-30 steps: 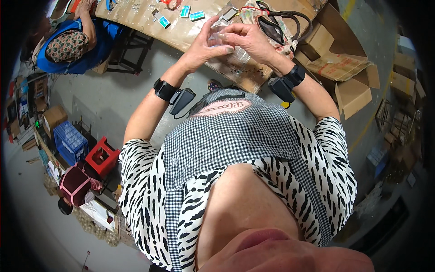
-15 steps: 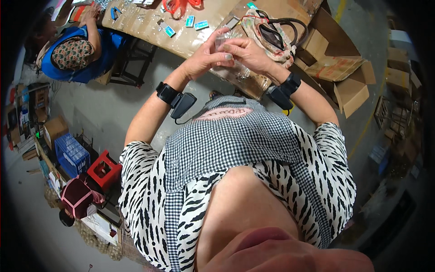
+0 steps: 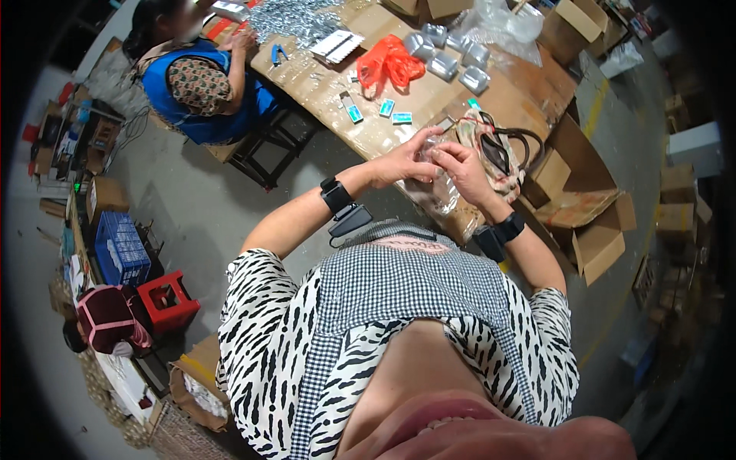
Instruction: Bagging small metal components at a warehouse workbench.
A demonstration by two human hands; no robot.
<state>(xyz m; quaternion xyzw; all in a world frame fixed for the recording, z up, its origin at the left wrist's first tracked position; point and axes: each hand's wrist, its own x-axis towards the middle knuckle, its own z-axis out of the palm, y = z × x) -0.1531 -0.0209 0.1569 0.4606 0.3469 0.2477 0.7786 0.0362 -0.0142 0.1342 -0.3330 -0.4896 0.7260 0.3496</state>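
Note:
Over the near edge of the table (image 3: 318, 96), both my hands are together at a piece of clear plastic (image 3: 434, 146). My left hand (image 3: 410, 161) curls round its left side, thumb toward me. My right hand (image 3: 462, 169) pinches at its right side with thumb and fingertips. Its exact shape is partly hidden by my fingers. Close to my right hand lies a patterned cloth bag (image 3: 502, 157) with dark handles. Just beyond my left hand are small blue-green and white boxes (image 3: 387, 108).
Several clear plastic containers (image 3: 442, 65) sit farther back beside a red plastic bag (image 3: 391, 65). Blue-handled pliers (image 3: 279, 54) lie near a co-worker in a blue vest (image 3: 195, 92). An open cardboard box (image 3: 590, 222) stands right of the table. A red stool (image 3: 170, 303) is at left.
The view has shifted, showing more of the table's far side. Both hands stay close together at the clear plastic, with slightly changed finger positions.

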